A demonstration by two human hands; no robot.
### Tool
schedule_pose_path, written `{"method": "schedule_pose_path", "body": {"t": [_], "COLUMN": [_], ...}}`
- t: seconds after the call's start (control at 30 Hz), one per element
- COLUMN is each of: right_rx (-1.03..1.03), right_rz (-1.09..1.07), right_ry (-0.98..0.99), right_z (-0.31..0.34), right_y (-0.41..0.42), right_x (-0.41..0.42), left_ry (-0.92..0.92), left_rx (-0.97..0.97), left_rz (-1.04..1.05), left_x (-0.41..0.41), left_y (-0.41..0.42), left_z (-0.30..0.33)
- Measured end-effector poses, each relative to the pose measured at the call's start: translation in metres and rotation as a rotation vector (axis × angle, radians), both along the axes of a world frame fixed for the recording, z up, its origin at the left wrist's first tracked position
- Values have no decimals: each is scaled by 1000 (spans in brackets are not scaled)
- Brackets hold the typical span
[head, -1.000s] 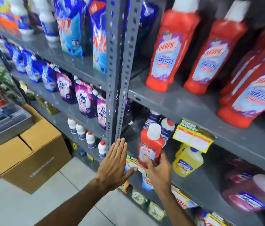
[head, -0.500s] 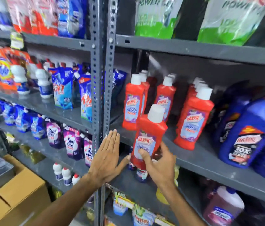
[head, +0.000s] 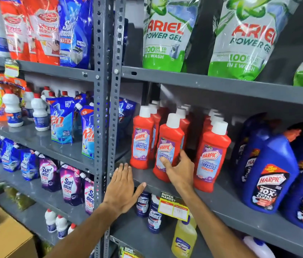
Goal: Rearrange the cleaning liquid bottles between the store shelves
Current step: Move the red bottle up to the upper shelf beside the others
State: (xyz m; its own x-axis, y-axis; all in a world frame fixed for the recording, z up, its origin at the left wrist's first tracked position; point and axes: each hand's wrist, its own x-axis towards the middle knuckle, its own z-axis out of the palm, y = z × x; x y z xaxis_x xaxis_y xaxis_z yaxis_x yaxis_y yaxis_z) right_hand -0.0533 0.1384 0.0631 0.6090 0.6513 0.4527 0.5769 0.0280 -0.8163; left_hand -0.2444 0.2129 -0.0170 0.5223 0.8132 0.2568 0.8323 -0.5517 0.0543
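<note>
My right hand (head: 181,172) is shut on a red Harpic bathroom cleaner bottle (head: 171,138) with a white cap. Its thumb lies on the label and its fingers wrap the right side. The bottle leans slightly, and its base is at the grey middle shelf (head: 221,202). It stands between one row of the same red bottles (head: 142,140) on its left and another (head: 212,155) on its right. My left hand (head: 123,189) is open and flat, its fingers spread against the shelf's front edge beside the grey upright post (head: 107,90).
Big blue Harpic jugs (head: 269,174) fill the shelf's right end. Ariel pouches (head: 165,34) stand on the shelf above. Below are Domex bottles (head: 154,216), a yellow bottle (head: 184,237) and a price tag (head: 173,208). Pouches and white bottles fill the left bay. A cardboard box (head: 7,239) sits on the floor.
My right hand has lifted the red bottle from the lower shelf up to the middle shelf, in among the other red bottles. My left hand rose along the post to the shelf edge.
</note>
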Motion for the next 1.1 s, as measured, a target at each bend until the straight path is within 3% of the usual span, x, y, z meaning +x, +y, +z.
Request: {"method": "schedule_pose_path", "body": {"t": [0.4, 0.6, 1.1], "right_rx": [-40, -183, -196], "right_rz": [62, 121, 126], "right_ry": [2, -12, 46], "right_z": [-10, -30, -30], "right_y": [13, 3, 8], "right_x": [18, 24, 23], "left_ry": [-16, -11, 11], "left_rx": [70, 60, 21], "left_rz": [21, 29, 35], "left_x": [1, 2, 3], "left_y": [4, 3, 4], "left_z": [-4, -4, -3]}}
